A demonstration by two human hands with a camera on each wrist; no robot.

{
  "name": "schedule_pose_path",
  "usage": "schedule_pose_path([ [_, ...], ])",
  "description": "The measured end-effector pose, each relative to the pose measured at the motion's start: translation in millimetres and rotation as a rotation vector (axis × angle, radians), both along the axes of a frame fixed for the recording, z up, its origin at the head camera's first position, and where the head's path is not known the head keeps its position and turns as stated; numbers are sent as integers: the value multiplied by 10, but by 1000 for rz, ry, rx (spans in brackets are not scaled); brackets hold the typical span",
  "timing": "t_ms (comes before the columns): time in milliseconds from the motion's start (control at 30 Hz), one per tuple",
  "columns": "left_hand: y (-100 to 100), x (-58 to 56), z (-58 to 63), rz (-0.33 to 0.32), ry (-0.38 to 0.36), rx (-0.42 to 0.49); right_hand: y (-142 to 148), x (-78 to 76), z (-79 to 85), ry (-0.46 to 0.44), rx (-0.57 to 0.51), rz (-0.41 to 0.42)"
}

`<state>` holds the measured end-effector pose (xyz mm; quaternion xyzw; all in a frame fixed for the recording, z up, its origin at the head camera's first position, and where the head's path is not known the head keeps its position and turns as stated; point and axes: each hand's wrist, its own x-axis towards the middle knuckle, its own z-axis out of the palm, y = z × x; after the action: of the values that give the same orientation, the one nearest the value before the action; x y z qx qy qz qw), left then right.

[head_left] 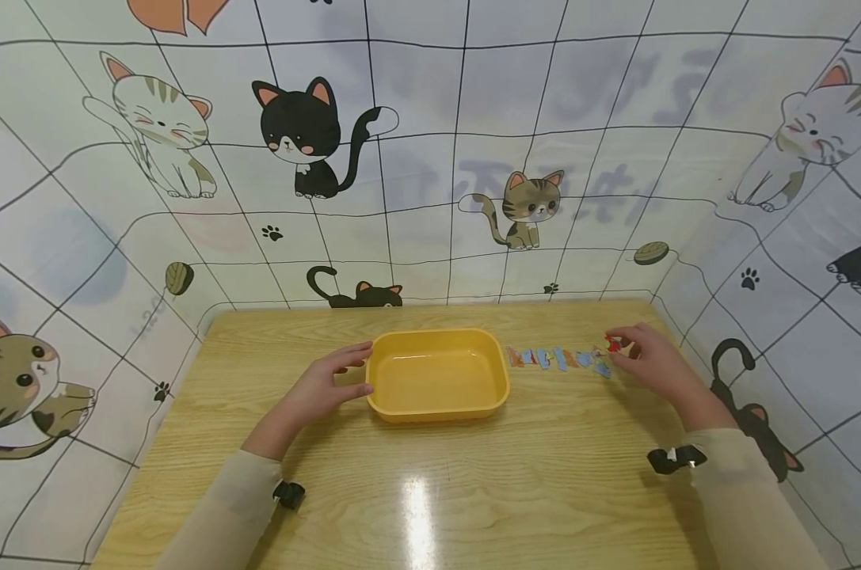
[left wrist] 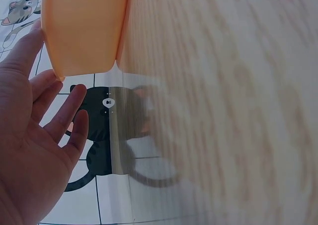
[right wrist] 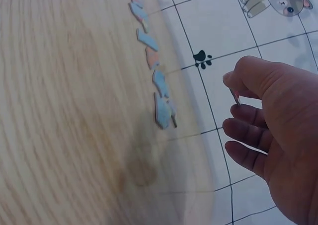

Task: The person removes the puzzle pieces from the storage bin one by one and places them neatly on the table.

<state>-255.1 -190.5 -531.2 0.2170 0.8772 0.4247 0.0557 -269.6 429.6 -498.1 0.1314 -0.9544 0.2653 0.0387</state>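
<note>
A yellow plastic tray (head_left: 437, 415) stands on the wooden table. Its left end is touched by my left hand (head_left: 330, 378), whose fingers are spread and fairly straight; the left wrist view has this hand (left wrist: 35, 135) beside the tray's outer wall (left wrist: 84, 31). Between thumb and index finger, my right hand (head_left: 647, 360) pinches a small red puzzle piece (head_left: 612, 343), held above the right end of a row of flat puzzle pieces (head_left: 561, 359). In the right wrist view only the thin edge of the pinched piece (right wrist: 235, 97) shows.
The row's blue and orange pieces (right wrist: 160, 83) run from the tray's right side toward the right hand. Behind the wooden table (head_left: 430, 467) and at both sides hangs a white sheet (head_left: 430, 174) with a grid and cartoon cats.
</note>
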Motion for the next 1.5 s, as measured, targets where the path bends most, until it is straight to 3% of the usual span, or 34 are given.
schedule_pose_path([
  [567,7,-1,9,-6,7,7,225,-12,-323,-90,14,-83],
  [1033,12,-1,20,-10,0,4,255,-56,-445,-95,74,-59],
  [1500,18,13,51,-12,-10,14,289,-98,-470,-113,66,-62],
])
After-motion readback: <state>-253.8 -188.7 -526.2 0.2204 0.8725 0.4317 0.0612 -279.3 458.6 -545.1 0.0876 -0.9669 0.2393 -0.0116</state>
